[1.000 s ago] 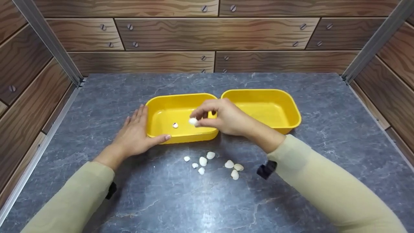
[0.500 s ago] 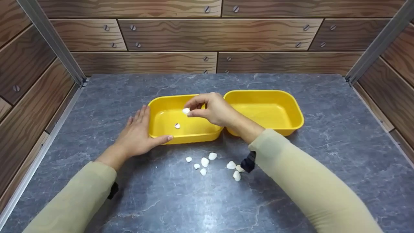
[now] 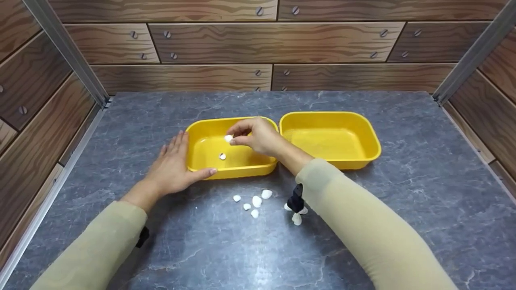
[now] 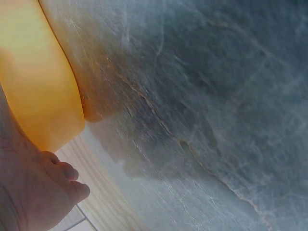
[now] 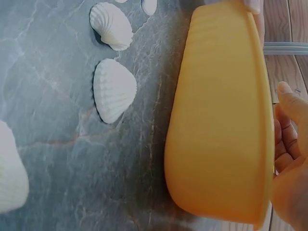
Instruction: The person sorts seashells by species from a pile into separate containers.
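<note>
Thumb and fingers of my right hand (image 3: 260, 137) pinch a small white seashell (image 3: 228, 138) above the left yellow tub (image 3: 242, 173). Inside that tub lies another small shell (image 3: 222, 156) with a dark mark. My left hand (image 3: 169, 171) rests against the tub's left end, fingers extended along the side and thumb on the front rim. The left wrist view shows this hand (image 4: 41, 192) beside the tub wall (image 4: 43, 77). In the right wrist view, the tub (image 5: 219, 115) partly blocks sight of my right hand (image 5: 291, 149), and the pinched shell is hidden.
A second yellow tub (image 3: 334, 164) stands right of the first, showing a bare bottom. Several white shells (image 3: 256, 201) lie on the grey marbled table before the tubs. Another cluster, including a ribbed shell (image 3: 296, 219), is partly covered by the black wrist camera (image 3: 296, 199).
My right hand has moved left and slightly farther back over the left tub, still pinching the shell. My left hand stays in place on the tub.
</note>
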Demonstrator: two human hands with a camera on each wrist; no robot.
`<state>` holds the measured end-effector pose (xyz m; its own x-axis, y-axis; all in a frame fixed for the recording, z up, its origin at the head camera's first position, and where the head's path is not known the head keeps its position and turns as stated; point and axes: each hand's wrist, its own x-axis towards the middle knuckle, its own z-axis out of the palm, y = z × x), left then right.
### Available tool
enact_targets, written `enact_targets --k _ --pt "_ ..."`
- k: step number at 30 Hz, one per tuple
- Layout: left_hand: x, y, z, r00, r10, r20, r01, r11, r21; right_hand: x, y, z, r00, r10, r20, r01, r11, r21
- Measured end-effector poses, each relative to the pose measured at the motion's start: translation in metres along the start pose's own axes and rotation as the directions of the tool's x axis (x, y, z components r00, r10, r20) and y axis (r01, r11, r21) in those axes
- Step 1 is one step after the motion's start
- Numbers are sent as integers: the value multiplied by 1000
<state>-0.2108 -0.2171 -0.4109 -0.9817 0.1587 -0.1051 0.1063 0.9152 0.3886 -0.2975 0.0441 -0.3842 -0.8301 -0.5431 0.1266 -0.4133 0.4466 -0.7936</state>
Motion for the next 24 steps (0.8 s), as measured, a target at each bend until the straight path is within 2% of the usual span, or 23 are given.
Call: enact_targets --k 11,24 --pt "0 0 0 1000 15 -6 -15 1000 6 7 6 8 997 65 50 -65 998 6" --pt "0 1 0 1000 2 4 -2 1000 2 12 14 10 991 100 84 -98 995 -25"
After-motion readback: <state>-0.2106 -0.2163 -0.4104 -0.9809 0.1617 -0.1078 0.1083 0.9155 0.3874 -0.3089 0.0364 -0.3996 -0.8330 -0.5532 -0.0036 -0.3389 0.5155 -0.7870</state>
